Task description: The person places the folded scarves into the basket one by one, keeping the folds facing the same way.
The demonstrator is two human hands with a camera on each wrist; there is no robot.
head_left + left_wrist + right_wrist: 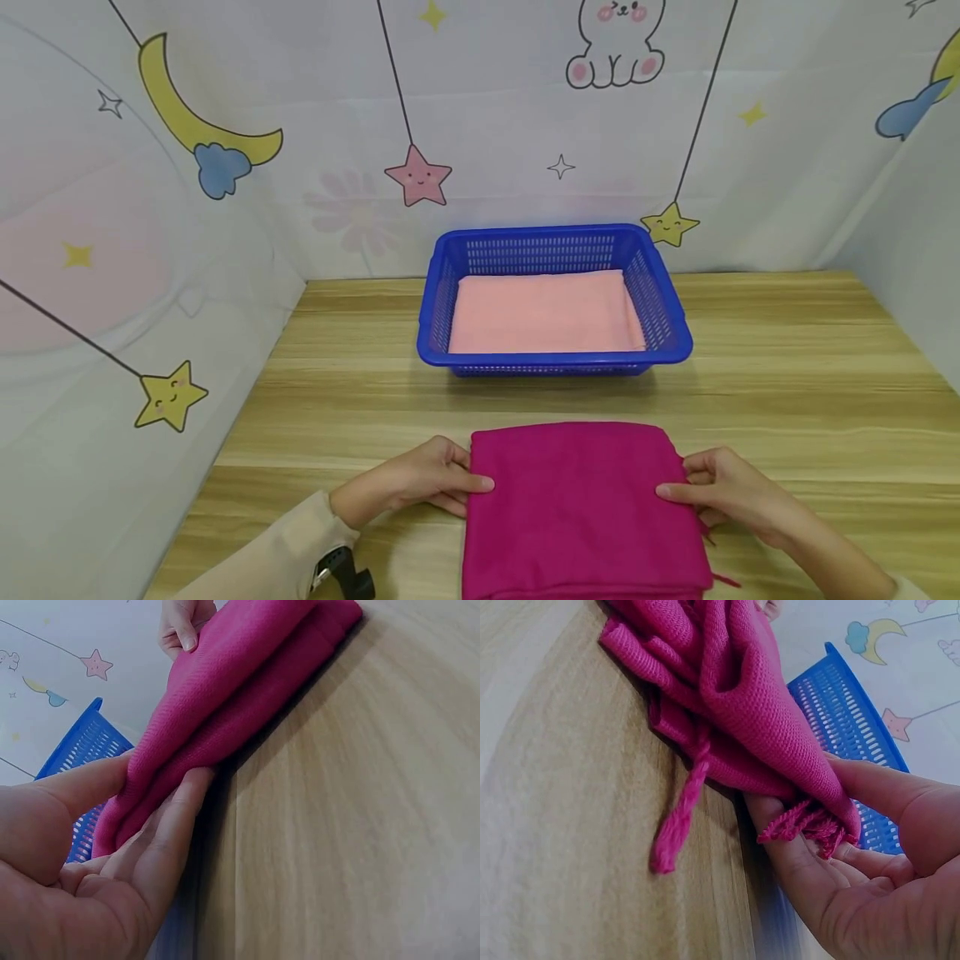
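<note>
A folded magenta scarf (577,508) with twisted tassels (681,817) lies at the front of the wooden table. Its left side is pinched by my left hand (427,479), thumb on top and fingers beneath the layers. On the opposite side my right hand (731,492) grips the edge the same way, close to the tassels. The right wrist view shows the fabric layers bunched and loosely stacked there. Behind the scarf stands a blue plastic basket (555,359), with a folded pink cloth (543,312) lying flat in it.
The wooden table (337,367) runs back to a white fabric backdrop (495,108) printed with stars and moons. More of this fabric closes off the left and right sides. A dark strap (343,571) is worn around the left sleeve.
</note>
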